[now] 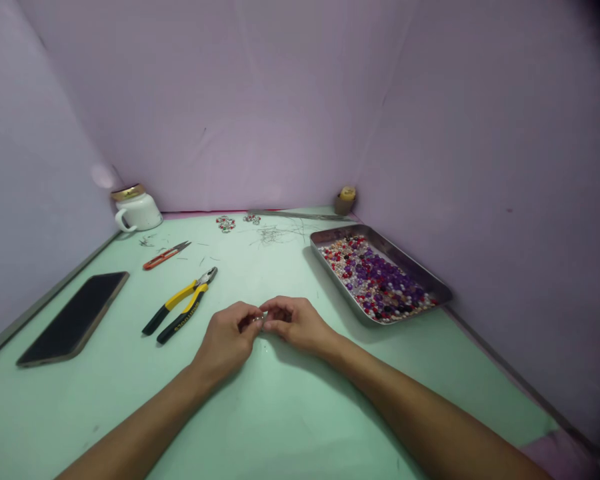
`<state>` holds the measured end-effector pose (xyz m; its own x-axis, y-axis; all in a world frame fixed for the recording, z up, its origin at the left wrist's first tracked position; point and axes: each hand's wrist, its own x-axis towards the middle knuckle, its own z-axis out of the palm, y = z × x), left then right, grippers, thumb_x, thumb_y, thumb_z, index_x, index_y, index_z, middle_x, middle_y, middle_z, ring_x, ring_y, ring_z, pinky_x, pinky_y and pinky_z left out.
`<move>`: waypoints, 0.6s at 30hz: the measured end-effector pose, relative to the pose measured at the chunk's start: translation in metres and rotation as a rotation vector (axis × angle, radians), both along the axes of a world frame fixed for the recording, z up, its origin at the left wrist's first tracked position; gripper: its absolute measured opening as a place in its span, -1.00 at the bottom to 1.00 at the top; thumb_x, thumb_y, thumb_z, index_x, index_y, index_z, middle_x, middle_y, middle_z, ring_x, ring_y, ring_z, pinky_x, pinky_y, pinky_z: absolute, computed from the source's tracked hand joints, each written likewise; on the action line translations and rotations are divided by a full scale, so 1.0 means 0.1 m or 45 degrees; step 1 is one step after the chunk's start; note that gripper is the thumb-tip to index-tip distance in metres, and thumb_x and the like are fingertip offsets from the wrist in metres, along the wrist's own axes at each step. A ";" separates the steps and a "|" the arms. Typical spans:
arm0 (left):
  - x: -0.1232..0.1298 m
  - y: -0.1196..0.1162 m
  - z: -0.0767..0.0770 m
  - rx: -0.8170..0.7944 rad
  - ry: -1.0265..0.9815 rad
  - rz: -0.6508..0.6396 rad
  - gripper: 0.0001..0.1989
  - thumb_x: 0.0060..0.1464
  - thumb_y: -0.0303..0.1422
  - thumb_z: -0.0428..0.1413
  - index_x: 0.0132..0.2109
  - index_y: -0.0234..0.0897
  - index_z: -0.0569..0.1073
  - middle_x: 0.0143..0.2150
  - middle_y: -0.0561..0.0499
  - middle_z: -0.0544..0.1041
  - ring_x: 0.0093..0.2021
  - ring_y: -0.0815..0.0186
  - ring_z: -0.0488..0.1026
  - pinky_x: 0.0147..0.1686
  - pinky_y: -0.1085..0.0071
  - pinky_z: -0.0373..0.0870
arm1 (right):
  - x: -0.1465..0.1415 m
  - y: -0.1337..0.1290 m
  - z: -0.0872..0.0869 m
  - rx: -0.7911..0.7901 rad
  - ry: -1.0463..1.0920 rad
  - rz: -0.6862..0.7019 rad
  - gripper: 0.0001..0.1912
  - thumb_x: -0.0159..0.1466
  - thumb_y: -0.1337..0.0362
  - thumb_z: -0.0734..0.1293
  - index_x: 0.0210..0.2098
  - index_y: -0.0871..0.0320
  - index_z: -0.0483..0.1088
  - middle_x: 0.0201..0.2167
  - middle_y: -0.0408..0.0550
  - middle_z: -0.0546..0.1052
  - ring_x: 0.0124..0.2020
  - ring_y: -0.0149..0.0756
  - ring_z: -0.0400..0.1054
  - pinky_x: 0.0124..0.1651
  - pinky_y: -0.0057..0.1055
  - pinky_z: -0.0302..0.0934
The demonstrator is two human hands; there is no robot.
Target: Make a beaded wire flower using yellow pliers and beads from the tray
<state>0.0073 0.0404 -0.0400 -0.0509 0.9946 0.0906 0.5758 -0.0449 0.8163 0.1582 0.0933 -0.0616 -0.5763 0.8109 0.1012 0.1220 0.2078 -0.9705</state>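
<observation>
My left hand (pixel 233 335) is closed in a pinch above the middle of the green table. A few small, shiny beads (pixel 259 319) show at its thumb and fingertip. My right hand (pixel 296 324) meets it from the right, its fingers curled and fingertips brought together at the same small piece. Whatever the right fingertips grip is too small to tell. Tiny clear specks lie on the table just below the hands. Left of my left hand rest pliers (pixel 184 303) with yellow and black handles, their jaws pointing away from me.
A metal tray (pixel 405 263) of mixed beads stands at right. Orange thread snips (pixel 166 255), a phone (pixel 75 320) and a white mug (pixel 139 212) are at left. Beaded pieces (pixel 225 224), tangled wire (pixel 270 233) and a small yellow-topped container (pixel 347 200) lie toward the back wall.
</observation>
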 end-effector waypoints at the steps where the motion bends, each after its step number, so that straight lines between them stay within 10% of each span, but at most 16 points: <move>1: 0.00 0.01 0.00 0.001 0.023 -0.020 -0.86 -0.08 -0.35 0.05 -0.35 -0.27 0.45 -0.43 0.05 0.49 -0.42 0.34 0.37 -0.39 0.44 0.27 | 0.00 0.00 -0.02 0.048 -0.019 -0.005 -0.78 0.04 0.36 0.32 -0.27 0.18 0.41 -0.55 -0.18 0.38 -0.52 -0.48 0.21 -0.44 -0.51 0.13; 18: 0.03 0.02 0.04 0.003 0.662 -0.079 -0.85 -0.01 -0.40 -0.06 -0.41 -0.24 0.40 -0.42 0.03 0.44 -0.42 0.31 0.34 -0.46 0.43 0.15 | 0.02 -0.05 0.04 0.537 -0.327 -0.026 -0.86 0.09 0.42 0.23 -0.35 0.19 0.39 -0.46 -0.11 0.46 -0.47 -0.44 0.27 -0.39 -0.52 0.13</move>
